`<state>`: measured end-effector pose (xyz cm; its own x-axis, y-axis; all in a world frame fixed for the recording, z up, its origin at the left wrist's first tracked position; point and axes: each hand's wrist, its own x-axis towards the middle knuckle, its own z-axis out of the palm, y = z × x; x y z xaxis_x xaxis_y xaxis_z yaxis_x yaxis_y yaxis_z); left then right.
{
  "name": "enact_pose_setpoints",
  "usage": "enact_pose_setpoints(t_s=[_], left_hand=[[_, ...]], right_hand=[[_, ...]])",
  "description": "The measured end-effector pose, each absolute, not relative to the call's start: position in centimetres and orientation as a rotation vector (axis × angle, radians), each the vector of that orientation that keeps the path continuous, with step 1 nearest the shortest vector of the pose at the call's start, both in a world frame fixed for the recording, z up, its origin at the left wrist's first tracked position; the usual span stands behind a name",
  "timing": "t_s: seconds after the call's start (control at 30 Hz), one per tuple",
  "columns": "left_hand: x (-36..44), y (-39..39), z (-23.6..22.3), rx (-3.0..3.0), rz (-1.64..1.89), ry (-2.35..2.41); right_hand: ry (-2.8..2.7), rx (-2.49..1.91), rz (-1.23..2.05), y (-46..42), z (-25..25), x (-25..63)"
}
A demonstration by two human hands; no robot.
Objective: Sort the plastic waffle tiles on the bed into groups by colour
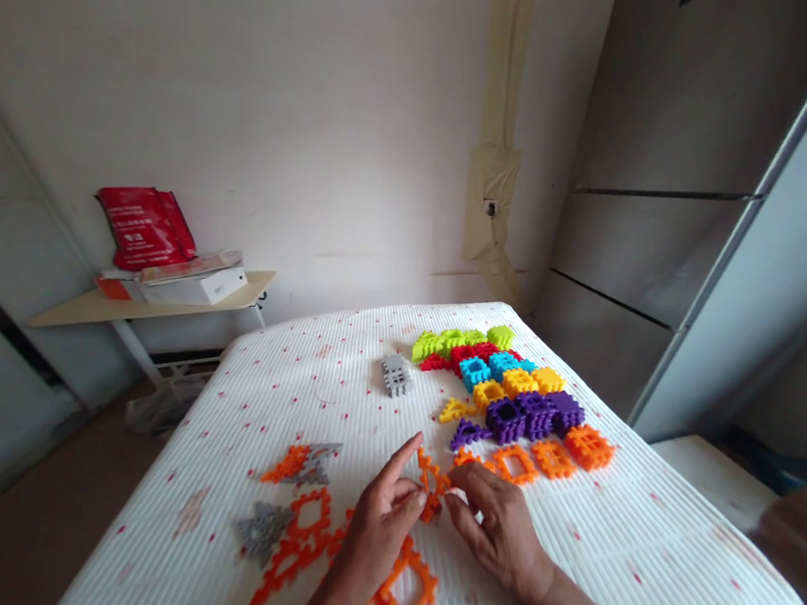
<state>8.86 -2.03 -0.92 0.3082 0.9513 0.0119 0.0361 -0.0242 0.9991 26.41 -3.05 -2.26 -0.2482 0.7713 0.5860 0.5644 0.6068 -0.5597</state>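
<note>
A small orange interlocking plastic tile (431, 485) stands tilted between my two hands, above the striped bed cover. My left hand (380, 523) has its index finger stretched out and its thumb against the tile's left side. My right hand (499, 529) is closed, with curled fingers at the tile's right edge; their exact contact is partly hidden. Under and beside my left wrist lie flat orange frame tiles (410, 590), partly covered by the forearm. Further left are a joined orange frame tile (310, 514), a grey toothed piece (263, 531) and an orange-and-grey cluster (310, 463).
Colour-sorted rows of tiles sit at the right: green (455, 340), red (473, 353), blue (504, 365), yellow (518, 383), purple (538, 414) and orange (554, 458). A grey stack (396, 375) stands farther back. A side table (78, 309) is at left, a refrigerator (622, 138) at right.
</note>
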Motion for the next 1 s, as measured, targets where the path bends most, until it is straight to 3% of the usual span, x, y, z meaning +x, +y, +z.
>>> enact_pose_setpoints(t_s=[0.4, 1.0], left_hand=[[8.9, -1.7, -2.2, 1.620, 0.998, 1.207], [8.5, -1.2, -2.9, 2.379, 1.196, 1.302]], right_hand=[[-1.800, -1.114, 0.511, -2.6, -2.3, 26.9], [-1.815, -1.130, 0.476, -2.4, -2.7, 27.0]])
